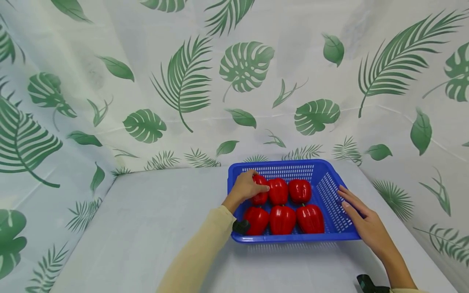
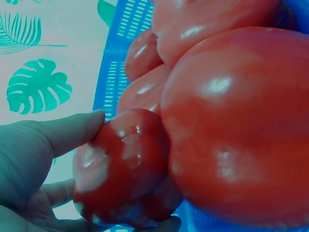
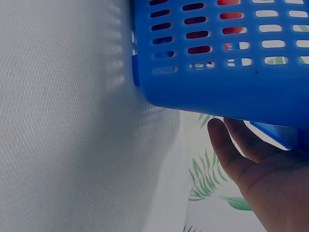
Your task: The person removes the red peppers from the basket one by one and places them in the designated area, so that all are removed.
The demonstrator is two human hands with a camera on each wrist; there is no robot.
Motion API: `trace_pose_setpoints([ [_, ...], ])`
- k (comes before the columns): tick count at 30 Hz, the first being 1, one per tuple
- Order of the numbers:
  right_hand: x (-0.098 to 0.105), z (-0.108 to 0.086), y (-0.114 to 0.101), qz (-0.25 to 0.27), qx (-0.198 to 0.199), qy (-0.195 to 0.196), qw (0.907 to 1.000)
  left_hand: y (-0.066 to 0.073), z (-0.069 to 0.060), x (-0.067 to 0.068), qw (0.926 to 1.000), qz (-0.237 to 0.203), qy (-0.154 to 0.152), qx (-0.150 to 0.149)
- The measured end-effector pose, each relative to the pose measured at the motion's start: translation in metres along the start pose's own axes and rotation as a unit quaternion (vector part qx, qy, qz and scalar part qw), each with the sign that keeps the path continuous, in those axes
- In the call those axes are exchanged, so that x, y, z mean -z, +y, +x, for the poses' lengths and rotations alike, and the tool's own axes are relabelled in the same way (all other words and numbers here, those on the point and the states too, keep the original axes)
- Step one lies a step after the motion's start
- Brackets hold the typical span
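A blue plastic basket (image 1: 293,238) with slotted walls stands on the white tabletop and holds several glossy red bell peppers in two rows. My left hand (image 1: 244,187) reaches over its left side and grips the back-left bell pepper (image 1: 259,197), thumb and fingers around it. In the left wrist view that bell pepper (image 2: 128,169) sits between thumb and fingers, close against a larger-looking bell pepper (image 2: 241,125). My right hand (image 1: 370,226) rests at the basket's right rim with fingers extended. Part of the right hand (image 3: 260,169) lies outside the basket wall (image 3: 217,92).
The white tabletop (image 1: 157,215) extends to the left of the basket and in front of it. A white sheet (image 1: 278,24) printed with green leaves hangs behind and along the sides. Dark wrist devices show at the left cuff (image 1: 241,227) and the right cuff (image 1: 368,285).
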State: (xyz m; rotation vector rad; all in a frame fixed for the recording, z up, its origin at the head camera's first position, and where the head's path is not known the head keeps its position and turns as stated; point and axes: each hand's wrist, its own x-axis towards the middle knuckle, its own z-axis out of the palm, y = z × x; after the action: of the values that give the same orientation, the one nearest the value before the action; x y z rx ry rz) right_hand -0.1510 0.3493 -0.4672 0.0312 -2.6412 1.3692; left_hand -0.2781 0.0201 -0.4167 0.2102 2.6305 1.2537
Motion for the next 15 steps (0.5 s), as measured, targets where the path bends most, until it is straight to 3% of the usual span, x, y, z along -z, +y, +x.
trace_pose_setpoints([
  [5, 0.0, 0.0, 0.001, -0.002, -0.003, -0.002, 1.0, 0.002, -0.002, 0.008, 0.9998, -0.005, 0.005, -0.017],
  [15, 0.0, 0.0, 0.002, 0.002, 0.002, -0.002, 1.0, 0.005, -0.009, 0.031, 0.9973, -0.058, 0.018, -0.042],
])
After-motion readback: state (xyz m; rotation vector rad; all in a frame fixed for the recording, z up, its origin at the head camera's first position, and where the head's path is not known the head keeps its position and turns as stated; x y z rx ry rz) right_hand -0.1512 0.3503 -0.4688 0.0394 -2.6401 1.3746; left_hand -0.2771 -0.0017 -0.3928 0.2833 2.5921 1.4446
